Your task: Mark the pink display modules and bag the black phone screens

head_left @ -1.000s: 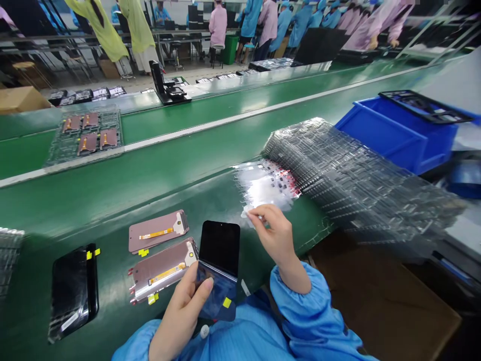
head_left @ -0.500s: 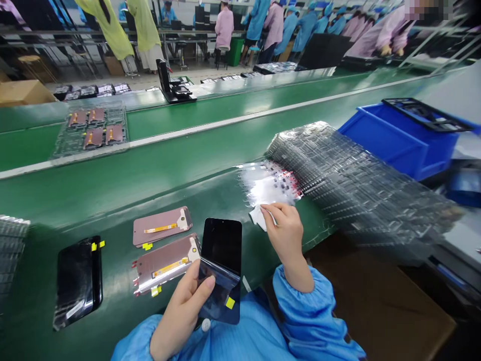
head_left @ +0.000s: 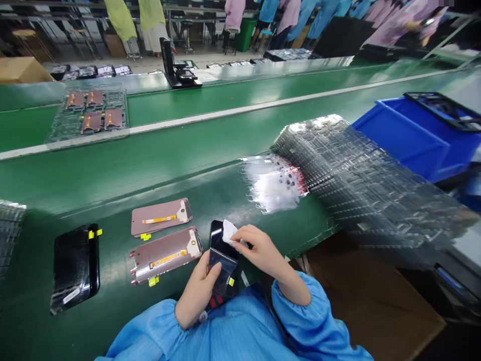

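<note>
My left hand (head_left: 201,286) is closed around the left edge of a black phone screen (head_left: 217,236), held tilted in front of me. Clear film with a yellow tab (head_left: 231,282) is folded back over the screen's lower part. In my right hand (head_left: 259,248), a white wipe (head_left: 229,231) is pinched between thumb and fingers, against the screen's upper right. To the left lie two groups of pinkish-brown screen panels (head_left: 141,215) with orange flex cables. Farther left are black screens (head_left: 77,265) with yellow tabs.
A pile of clear film strips (head_left: 272,185) lies beyond my right hand. Stacked clear plastic trays (head_left: 361,180) and a blue bin (head_left: 406,135) stand at the right. Across the bench, a tray (head_left: 124,100) holds several panels. Co-workers (head_left: 235,15) are in the background.
My right hand has lifted the white wipe from beside the film pile and brought it left onto the screen. My left hand still holds the screen, now tilted differently.
</note>
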`<state>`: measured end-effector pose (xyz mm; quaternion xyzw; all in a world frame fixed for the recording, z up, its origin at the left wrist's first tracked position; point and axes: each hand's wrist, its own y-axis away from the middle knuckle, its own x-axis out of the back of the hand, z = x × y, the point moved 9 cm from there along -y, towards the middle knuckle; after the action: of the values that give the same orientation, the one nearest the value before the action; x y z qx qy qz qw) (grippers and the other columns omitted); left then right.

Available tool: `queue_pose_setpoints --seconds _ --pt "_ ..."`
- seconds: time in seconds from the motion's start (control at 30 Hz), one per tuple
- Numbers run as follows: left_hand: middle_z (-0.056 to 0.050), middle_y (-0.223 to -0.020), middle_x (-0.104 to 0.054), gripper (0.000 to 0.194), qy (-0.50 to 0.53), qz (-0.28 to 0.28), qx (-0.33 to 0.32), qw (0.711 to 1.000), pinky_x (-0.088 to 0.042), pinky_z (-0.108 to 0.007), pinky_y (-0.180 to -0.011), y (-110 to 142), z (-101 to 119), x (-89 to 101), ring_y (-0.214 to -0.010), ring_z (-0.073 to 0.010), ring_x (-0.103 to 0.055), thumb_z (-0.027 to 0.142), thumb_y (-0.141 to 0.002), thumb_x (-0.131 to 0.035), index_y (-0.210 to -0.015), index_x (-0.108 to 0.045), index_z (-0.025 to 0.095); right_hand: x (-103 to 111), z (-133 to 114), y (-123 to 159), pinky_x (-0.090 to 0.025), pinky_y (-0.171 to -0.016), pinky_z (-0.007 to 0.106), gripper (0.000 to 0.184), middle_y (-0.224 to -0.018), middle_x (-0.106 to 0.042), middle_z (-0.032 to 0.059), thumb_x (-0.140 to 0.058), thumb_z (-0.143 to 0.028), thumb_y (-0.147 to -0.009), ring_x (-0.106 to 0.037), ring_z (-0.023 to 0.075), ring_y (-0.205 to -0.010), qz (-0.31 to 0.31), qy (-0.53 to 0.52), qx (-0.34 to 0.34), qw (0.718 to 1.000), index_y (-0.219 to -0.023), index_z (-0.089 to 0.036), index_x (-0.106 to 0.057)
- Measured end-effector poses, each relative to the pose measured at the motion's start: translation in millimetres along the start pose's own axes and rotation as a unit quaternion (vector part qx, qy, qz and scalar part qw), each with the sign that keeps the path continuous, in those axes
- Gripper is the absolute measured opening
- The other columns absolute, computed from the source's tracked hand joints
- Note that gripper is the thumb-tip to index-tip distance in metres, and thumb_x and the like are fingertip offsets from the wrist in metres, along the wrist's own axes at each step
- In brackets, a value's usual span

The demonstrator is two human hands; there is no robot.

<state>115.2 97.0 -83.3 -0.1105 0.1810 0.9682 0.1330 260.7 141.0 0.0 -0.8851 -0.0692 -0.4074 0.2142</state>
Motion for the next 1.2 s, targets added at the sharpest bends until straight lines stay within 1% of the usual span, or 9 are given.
queue_pose_setpoints --seconds 0.17,0.37,0.43,0.5,0.6,0.8,1.0,1.1,1.2 --pt "-0.008 -0.136 -0.06 0.046 0.015 -0.015 0.003 1.0 -0.035 -0.039 -0.112 4 5 -2.9 -0.13 -0.0274 -0.049 0.041 -0.085 -0.064 -0.126 -0.058 0.02 0 27 -7 -0.043 -0.069 0.033 0.022 -0.074 -0.063 0.0039 -0.054 -0.029 -0.094 -0.056 0.0205 -0.073 0.067 0.044 -0.051 0.995 -0.076 -0.021 -0.063" --pt "-0.006 -0.123 -0.067 0.04 0.03 -0.014 -0.001 0.999 -0.046 -0.034 -0.099 12 19 -2.2 -0.112 -0.0238 -0.061 0.046 -0.086 -0.064 -0.118 -0.061 0.022 37 59 8 -0.048 -0.073 0.036 0.036 -0.101 -0.063 0.0115 -0.045 -0.045 -0.097 -0.058 0.0214 -0.078 0.216 -0.012 -0.152 0.964 -0.11 -0.018 -0.064" --pt "-0.006 -0.116 -0.069 0.044 0.018 0.016 -0.036 0.999 -0.047 -0.034 -0.097 11 25 5.9 -0.108 -0.0238 -0.062 0.051 -0.084 -0.066 -0.116 -0.062 0.021 27 55 11 -0.048 -0.066 0.033 0.049 -0.089 -0.066 0.0089 -0.034 -0.055 -0.099 -0.058 0.0188 -0.069 0.156 -0.151 -0.164 0.962 -0.104 -0.018 -0.067" --pt "-0.007 -0.112 -0.07 0.051 0.005 0.052 -0.082 0.995 -0.045 -0.035 -0.098 11 31 14.5 -0.106 -0.0249 -0.062 0.058 -0.081 -0.066 -0.114 -0.062 0.019 -2 30 11 -0.047 -0.058 0.031 0.061 -0.081 -0.067 0.0075 -0.033 -0.067 -0.094 -0.058 0.0175 -0.063 -0.002 -0.282 -0.136 0.95 -0.1 -0.018 -0.068" --pt "-0.01 -0.11 -0.069 0.066 0.014 0.072 -0.143 0.987 -0.048 -0.037 -0.091 14 43 19.2 -0.101 -0.027 -0.062 0.071 -0.078 -0.058 -0.116 -0.061 0.017 -40 -14 20 -0.05 -0.061 0.029 0.064 -0.091 -0.068 0.0064 -0.068 -0.068 -0.073 -0.063 0.0201 -0.074 -0.184 -0.328 -0.101 0.921 -0.114 -0.018 -0.062" --pt "-0.013 -0.122 -0.063 0.079 -0.022 0.084 -0.23 0.969 -0.042 -0.04 -0.101 30 65 17.9 -0.114 -0.0308 -0.056 0.079 -0.083 -0.034 -0.124 -0.058 0.016 -68 -20 14 -0.053 -0.088 0.039 0.048 -0.109 -0.069 0.0099 -0.068 -0.05 -0.079 -0.065 0.0272 -0.099 -0.079 -0.318 -0.191 0.925 -0.114 -0.019 -0.059" --pt "-0.009 -0.104 -0.068 0.042 -0.141 0.123 -0.189 0.964 -0.046 -0.036 -0.09 37 66 25.2 -0.097 -0.0247 -0.061 0.049 -0.095 -0.046 -0.117 -0.061 0.017 -79 4 7 -0.056 -0.08 0.037 0.055 -0.097 -0.073 0.0104 -0.058 -0.068 -0.08 -0.066 0.0307 -0.096 -0.041 -0.354 -0.262 0.897 -0.097 -0.018 -0.073" --pt "-0.008 -0.1 -0.068 0.04 -0.122 0.116 -0.182 0.969 -0.048 -0.036 -0.086 47 71 46.7 -0.094 -0.0246 -0.062 0.049 -0.092 -0.05 -0.108 -0.065 0.015 -86 7 -4 -0.055 -0.073 0.035 0.064 -0.09 -0.073 0.0103 -0.052 -0.076 -0.079 -0.066 0.028 -0.084 -0.101 -0.376 -0.249 0.887 -0.094 -0.019 -0.076" --pt "-0.007 -0.108 -0.069 0.039 -0.118 0.197 -0.19 0.955 -0.047 -0.036 -0.093 69 80 103.2 -0.105 -0.0259 -0.061 0.049 -0.09 -0.052 -0.11 -0.065 0.018 -89 9 -15 -0.053 -0.068 0.035 0.072 -0.077 -0.07 0.0095 -0.048 -0.083 -0.075 -0.062 0.0242 -0.07 -0.151 -0.364 -0.211 0.894 -0.092 -0.019 -0.077"
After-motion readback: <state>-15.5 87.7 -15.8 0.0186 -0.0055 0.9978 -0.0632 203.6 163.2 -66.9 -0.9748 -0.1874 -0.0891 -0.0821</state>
